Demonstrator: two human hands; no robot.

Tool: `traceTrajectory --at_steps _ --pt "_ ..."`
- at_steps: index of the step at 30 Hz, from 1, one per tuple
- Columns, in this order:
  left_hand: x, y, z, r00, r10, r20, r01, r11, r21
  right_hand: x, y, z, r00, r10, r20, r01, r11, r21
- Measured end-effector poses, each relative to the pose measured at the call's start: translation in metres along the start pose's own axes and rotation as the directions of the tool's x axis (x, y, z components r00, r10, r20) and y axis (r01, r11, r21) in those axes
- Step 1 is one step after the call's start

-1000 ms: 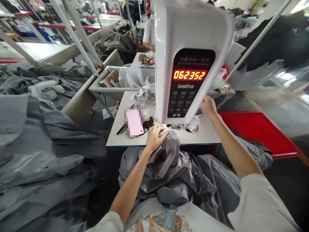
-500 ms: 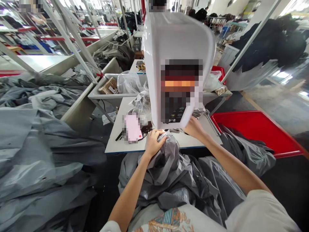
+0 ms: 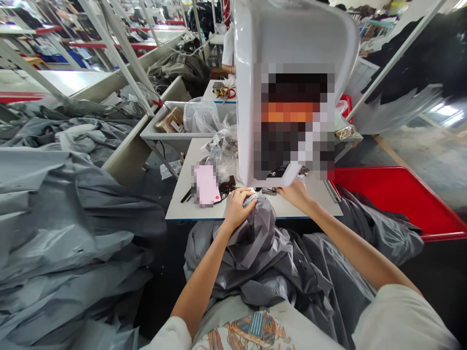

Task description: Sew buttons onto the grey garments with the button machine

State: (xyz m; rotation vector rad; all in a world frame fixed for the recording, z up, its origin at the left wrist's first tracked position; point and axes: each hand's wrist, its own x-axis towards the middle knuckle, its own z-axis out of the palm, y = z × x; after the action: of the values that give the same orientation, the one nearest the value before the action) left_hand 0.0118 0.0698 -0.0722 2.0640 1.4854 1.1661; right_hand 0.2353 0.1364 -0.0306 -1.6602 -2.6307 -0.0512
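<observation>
My left hand point(image 3: 239, 208) is closed on a bunched-up part of a grey garment point(image 3: 262, 253), thumb and fingers pinching it at the table's front edge, below the machine head. The rest of this thin, shiny fabric spills over my lap. My right hand point(image 3: 297, 195) is beside the lower right of the white machine head point(image 3: 299, 43), low over the table. Its fingers are curled and point left, near a small metal spring point(image 3: 269, 191). What they hold, if anything, is too small or hidden to make out.
A pink phone point(image 3: 206, 183) lies on the white table point(image 3: 193, 212) beside dark tools and clear plastic bags point(image 3: 223, 146). A grey bin point(image 3: 153, 131) stands behind. On the right is a red tray point(image 3: 397, 194); grey fabric point(image 3: 73, 243) is heaped on the left.
The view has shifted, so the machine head appears higher and farther right. My right hand has come slightly closer to my left, which keeps its grip on the garment.
</observation>
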Motion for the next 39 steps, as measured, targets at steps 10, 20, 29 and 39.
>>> traceTrajectory --at_steps 10,20,29,39 --pt "-0.001 0.001 -0.001 1.000 -0.001 -0.003 0.001 1.000 -0.017 0.009 0.001 0.004 0.999 0.021 -0.046 -0.021 1.000 -0.011" --pt "-0.001 0.001 -0.001 1.000 -0.008 0.001 0.008 0.999 -0.035 -0.001 0.022 -0.001 0.962 0.207 -0.176 -0.031 0.728 0.685" --pt "-0.001 0.000 -0.001 1.000 -0.002 -0.011 0.002 1.000 -0.014 -0.014 -0.023 -0.018 0.989 0.145 0.022 -0.079 0.400 0.913" --pt "-0.001 0.001 -0.003 1.000 -0.003 -0.001 0.003 1.000 -0.021 -0.004 -0.056 -0.016 0.996 0.043 0.082 -0.091 0.596 0.798"
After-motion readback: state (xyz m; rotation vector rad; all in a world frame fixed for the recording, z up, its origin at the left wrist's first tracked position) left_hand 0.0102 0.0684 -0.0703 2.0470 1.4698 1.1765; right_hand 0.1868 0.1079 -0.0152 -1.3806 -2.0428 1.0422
